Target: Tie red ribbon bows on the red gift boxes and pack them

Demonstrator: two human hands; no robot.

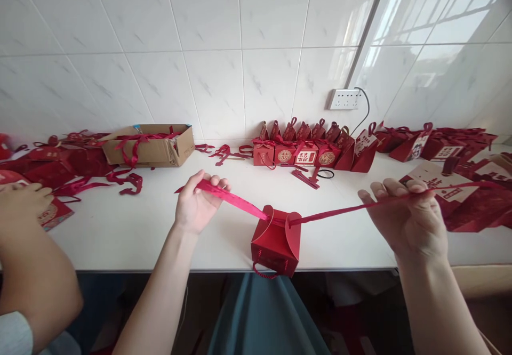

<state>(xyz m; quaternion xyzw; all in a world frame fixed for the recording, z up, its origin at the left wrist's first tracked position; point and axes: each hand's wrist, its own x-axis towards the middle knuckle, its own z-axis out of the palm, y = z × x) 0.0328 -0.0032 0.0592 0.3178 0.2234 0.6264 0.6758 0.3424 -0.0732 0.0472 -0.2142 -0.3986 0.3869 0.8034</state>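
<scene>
A small red gift box (276, 240) with curved top flaps stands at the table's front edge, a cord handle hanging on its near side. Through its top runs a red ribbon (240, 202), stretched out to both sides. My left hand (201, 201) pinches one end of it, up and left of the box. On the right, my right hand (404, 214) grips the other end between thumb and fingers, and the loose tail trails off to the right. Both ribbon halves slope down to the box.
A cardboard carton (148, 147) of red ribbons stands at the back left. Finished-looking red boxes (306, 155) line the wall, with more piled right (444, 184). A black ring (326, 174) lies on the white table (152, 227). At far left a co-worker's hand (24, 203) touches a red box.
</scene>
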